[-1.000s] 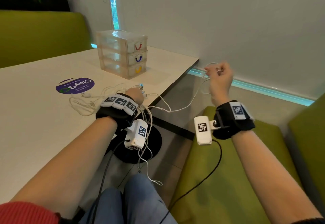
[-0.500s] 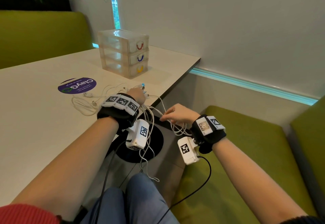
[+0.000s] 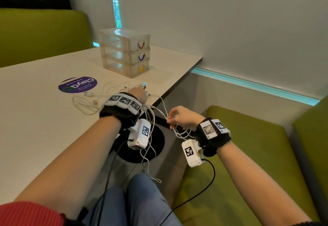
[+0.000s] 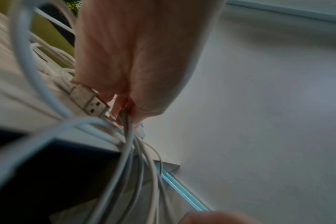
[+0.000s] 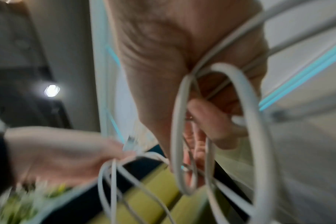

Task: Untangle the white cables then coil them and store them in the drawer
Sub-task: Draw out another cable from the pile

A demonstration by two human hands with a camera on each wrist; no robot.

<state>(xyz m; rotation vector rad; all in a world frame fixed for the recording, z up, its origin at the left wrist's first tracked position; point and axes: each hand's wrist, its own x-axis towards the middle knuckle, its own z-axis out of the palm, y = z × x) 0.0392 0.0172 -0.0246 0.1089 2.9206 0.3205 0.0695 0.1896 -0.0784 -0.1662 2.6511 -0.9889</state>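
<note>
Several tangled white cables (image 3: pixel 88 101) lie on the white table (image 3: pixel 35 128) and hang over its near edge. My left hand (image 3: pixel 139 95) grips a bunch of these cables (image 4: pixel 128 133) at the table edge, with a USB plug (image 4: pixel 89 100) beside its fingers. My right hand (image 3: pixel 179 117) is just off the table, to the right of the left hand. It holds small loops of white cable (image 5: pixel 219 125) wound through its fingers and pinches a strand. The clear three-drawer unit (image 3: pixel 125 51) stands at the table's far side, all drawers closed.
A purple round sticker (image 3: pixel 78 84) is on the table left of the cables. Green bench seats (image 3: pixel 248 154) run to the right and behind the table. A black round table base (image 3: pixel 158 144) sits below my hands. My knees (image 3: pixel 142 199) are under the table edge.
My right hand came down from high near the wall to beside my left hand, bringing its cable loops. The left hand stayed at the table edge gripping the bunch.
</note>
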